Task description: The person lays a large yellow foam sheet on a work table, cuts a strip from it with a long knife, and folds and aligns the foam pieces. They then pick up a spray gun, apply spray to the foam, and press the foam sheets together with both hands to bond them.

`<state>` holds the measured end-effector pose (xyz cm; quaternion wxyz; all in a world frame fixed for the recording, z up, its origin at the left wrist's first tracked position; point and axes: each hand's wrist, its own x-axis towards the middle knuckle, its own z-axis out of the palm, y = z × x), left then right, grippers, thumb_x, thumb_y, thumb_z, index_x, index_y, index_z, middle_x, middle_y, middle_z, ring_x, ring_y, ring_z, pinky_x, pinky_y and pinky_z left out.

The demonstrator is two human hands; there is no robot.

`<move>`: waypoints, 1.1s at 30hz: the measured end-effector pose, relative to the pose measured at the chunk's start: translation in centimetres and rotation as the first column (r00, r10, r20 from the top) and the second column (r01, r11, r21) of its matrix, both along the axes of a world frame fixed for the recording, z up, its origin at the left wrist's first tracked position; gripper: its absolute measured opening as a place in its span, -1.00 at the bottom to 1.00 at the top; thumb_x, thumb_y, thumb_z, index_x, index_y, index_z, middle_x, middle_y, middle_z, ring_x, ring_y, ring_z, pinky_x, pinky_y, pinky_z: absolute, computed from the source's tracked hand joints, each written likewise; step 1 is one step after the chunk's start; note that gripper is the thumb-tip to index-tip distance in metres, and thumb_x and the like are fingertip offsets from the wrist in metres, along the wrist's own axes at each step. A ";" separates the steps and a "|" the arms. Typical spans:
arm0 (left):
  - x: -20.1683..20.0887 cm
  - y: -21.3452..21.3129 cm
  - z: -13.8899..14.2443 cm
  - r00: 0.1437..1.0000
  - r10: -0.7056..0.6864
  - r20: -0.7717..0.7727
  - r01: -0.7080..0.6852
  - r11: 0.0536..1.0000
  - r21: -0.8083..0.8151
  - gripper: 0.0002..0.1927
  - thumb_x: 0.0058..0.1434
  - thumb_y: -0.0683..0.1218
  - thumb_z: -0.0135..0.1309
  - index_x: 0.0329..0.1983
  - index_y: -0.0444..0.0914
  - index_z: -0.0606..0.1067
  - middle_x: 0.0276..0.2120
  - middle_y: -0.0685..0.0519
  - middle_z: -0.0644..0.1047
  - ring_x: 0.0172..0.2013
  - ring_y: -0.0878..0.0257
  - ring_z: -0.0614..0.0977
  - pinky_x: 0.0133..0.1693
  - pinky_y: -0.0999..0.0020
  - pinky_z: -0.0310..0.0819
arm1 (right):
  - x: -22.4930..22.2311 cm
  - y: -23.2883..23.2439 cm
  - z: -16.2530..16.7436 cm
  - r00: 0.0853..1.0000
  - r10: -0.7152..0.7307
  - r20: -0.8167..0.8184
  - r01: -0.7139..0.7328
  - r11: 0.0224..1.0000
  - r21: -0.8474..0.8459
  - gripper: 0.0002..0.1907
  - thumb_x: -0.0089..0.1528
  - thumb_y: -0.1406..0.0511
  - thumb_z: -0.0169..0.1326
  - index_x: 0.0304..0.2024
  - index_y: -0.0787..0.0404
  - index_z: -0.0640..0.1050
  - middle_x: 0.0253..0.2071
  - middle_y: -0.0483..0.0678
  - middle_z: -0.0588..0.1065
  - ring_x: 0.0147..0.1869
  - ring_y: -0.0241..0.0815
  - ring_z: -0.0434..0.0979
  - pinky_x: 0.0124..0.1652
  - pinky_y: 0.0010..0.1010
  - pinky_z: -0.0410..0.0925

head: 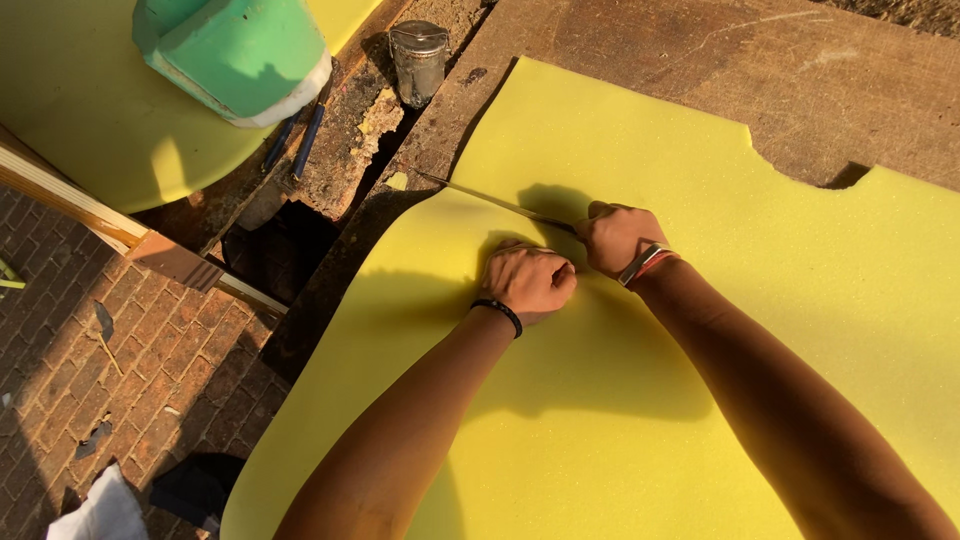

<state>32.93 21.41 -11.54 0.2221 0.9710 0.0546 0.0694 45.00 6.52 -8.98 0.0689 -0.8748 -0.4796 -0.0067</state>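
Observation:
A large yellow foam sheet (700, 300) lies on a worn wooden bench top (700, 60). My right hand (615, 238) grips the handle of a long thin knife (490, 199); its blade lies low across the sheet and points toward the sheet's left edge. My left hand (527, 281), fingers curled into a fist, presses down on the foam just beside the blade. A black band circles my left wrist and a striped band my right wrist.
A small metal tin (418, 60) stands at the bench's far edge. A green foam block (240, 50) rests on another yellow foam piece (70, 110) at the upper left. Two dark pens (298, 142) lie nearby. Brick paving (110, 370) lies below at left.

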 end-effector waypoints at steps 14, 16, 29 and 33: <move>-0.4 0.1 0.0 0.994 0.055 0.098 -0.064 0.994 0.094 -0.77 0.12 0.01 0.07 -0.31 -0.21 0.62 -0.28 0.00 0.66 -0.18 0.03 0.64 0.13 -0.01 0.32 | 0.6 -12.8 -0.6 0.999 -0.041 0.027 0.042 0.998 -0.043 -0.76 0.19 0.25 0.02 -0.16 -0.07 0.66 -0.27 -0.09 0.54 -0.21 -0.04 0.61 -0.24 -0.19 0.51; -0.4 -0.1 0.4 0.993 0.058 0.108 -0.070 0.991 0.117 -0.78 0.12 0.00 0.07 -0.34 -0.21 0.61 -0.28 0.01 0.65 -0.19 0.04 0.65 0.12 -0.01 0.32 | 0.2 -17.6 -0.1 0.989 -0.145 0.006 0.145 0.981 -0.126 -0.76 0.24 0.17 0.02 -0.11 -0.13 0.66 -0.30 -0.11 0.53 -0.20 -0.06 0.61 -0.23 -0.19 0.51; -1.4 -3.8 2.5 0.998 0.035 0.054 -0.045 0.976 0.211 -0.74 0.25 0.01 -0.01 -0.25 -0.21 0.62 -0.18 -0.02 0.64 -0.10 -0.03 0.60 0.17 -0.06 0.29 | -1.1 -34.1 0.2 0.940 -0.331 0.086 0.342 0.906 -0.249 -0.77 0.28 0.18 0.03 -0.08 -0.17 0.65 -0.26 -0.22 0.52 -0.09 -0.19 0.59 -0.20 -0.27 0.51; -2.5 -22.2 3.8 0.929 -0.356 -0.098 0.364 0.928 0.076 -0.32 0.29 0.27 -0.07 0.27 -0.30 0.35 0.28 -0.25 0.37 0.34 -0.17 0.30 0.35 -0.20 -0.02 | 0.1 -32.8 -2.8 0.976 -0.209 0.064 0.216 0.966 -0.143 -0.71 0.18 0.27 0.05 -0.08 -0.11 0.65 -0.22 -0.21 0.53 -0.05 -0.16 0.59 -0.17 -0.25 0.51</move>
